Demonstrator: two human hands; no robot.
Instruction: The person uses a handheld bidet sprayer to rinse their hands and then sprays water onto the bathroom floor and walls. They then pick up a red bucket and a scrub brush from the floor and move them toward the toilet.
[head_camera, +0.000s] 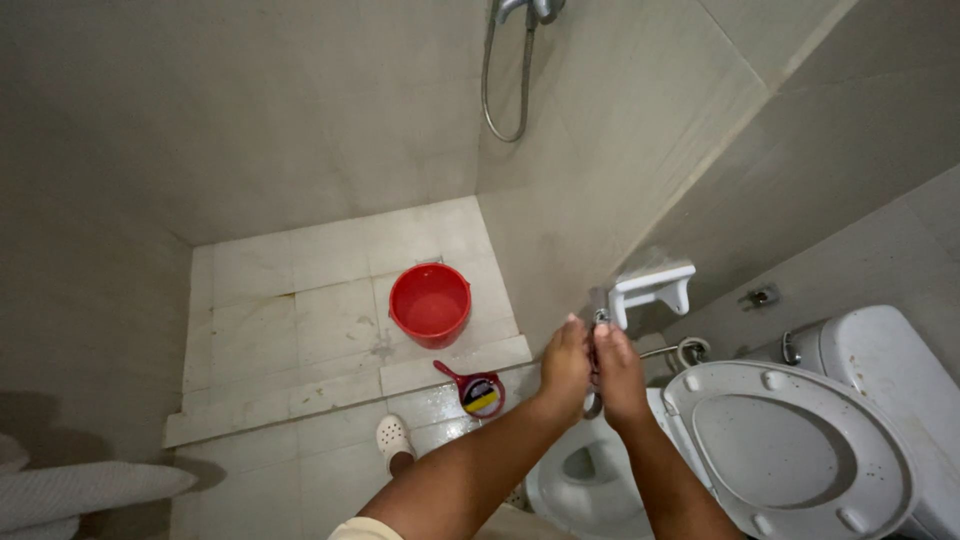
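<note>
Both hands meet in front of the wall over the open white toilet bowl. The left hand and the right hand are pressed close together, fingers curled around a small chrome metal fitting that sticks out of the beige tiled wall. It looks like a valve or the head of the thin metal spray hose that loops away to the right of the grip. Each hand's grip seems closed on that fitting, though the fingers hide just how. Two hands together suggest it needs bracing while being turned or squeezed.

Just above and right of the grip sits a white plastic wall holder. Further right, the white oval toilet seat and lid stand raised against the white cistern, leaving the bowl open below the hands. Well to the left of the grip, a round red plastic bucket stands on the pale shower floor, with a red-handled dipper lying nearer. A white clog shows below.
</note>
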